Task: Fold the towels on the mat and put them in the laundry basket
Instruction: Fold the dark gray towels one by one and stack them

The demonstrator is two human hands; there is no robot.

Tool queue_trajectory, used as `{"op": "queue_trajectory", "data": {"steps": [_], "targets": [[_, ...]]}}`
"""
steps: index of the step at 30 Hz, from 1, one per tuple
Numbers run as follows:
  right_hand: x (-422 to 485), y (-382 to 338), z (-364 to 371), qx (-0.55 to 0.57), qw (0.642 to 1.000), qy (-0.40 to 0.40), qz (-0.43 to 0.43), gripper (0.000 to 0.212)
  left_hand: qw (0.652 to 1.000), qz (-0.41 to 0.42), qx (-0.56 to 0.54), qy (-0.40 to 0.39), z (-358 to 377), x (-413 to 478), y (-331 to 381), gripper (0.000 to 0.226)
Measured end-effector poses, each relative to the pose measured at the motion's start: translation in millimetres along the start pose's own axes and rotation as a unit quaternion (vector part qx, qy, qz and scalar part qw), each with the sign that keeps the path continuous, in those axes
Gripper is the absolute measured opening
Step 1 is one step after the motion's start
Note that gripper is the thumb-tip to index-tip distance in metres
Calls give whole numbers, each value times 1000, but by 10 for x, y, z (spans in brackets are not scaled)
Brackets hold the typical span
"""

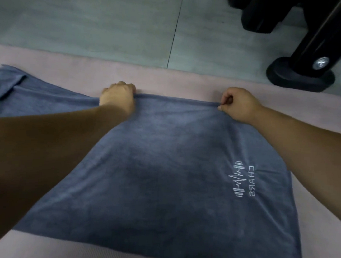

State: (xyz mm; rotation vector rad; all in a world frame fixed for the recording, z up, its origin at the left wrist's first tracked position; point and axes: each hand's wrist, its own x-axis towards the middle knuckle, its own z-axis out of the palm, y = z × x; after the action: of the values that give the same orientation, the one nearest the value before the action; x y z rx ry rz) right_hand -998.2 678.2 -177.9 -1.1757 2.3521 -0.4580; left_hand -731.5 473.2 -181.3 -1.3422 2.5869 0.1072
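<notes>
Gripping the far edge of a blue-grey terry towel with curled fingers, the left hand holds one end and the right hand pinches the other between thumb and forefinger. Nearer than both hands, the towel spreads over a pale pink mat, with white embroidered lettering below the right hand. Beyond the right hand, a black metal stand foot sits on grey floor tiles.

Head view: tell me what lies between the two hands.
Only the far hem of the blue towel, stretched between the left hand and the right hand, both gripping it; pink mat just beyond. The head view shows it.
</notes>
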Motion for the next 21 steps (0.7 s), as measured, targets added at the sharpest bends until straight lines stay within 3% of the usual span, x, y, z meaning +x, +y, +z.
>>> {"op": "queue_trajectory", "data": {"steps": [7,10,13,15,17,19,21], "targets": [[51,339,-8,56,997,41,26,14,996,-52,-56,39,48,-75,129,38],[4,507,-70,-57,992,103,43,16,988,-38,-99,111,162,-229,242,45],[-145,317,-33,-149,977,153,17,15,992,-16,-112,59,236,-377,324,51],[-332,16,121,-95,986,108,-87,23,993,-15,-119,22,239,-480,314,54],[-558,-287,361,-75,981,3,-176,34,992,-16,-121,-6,205,-540,268,58],[-704,-517,556,-89,973,-89,-196,47,991,-19,-121,-46,163,-517,220,65],[-737,-691,713,-102,967,-123,-196,59,991,-19,-107,-72,187,-464,168,72]]}}
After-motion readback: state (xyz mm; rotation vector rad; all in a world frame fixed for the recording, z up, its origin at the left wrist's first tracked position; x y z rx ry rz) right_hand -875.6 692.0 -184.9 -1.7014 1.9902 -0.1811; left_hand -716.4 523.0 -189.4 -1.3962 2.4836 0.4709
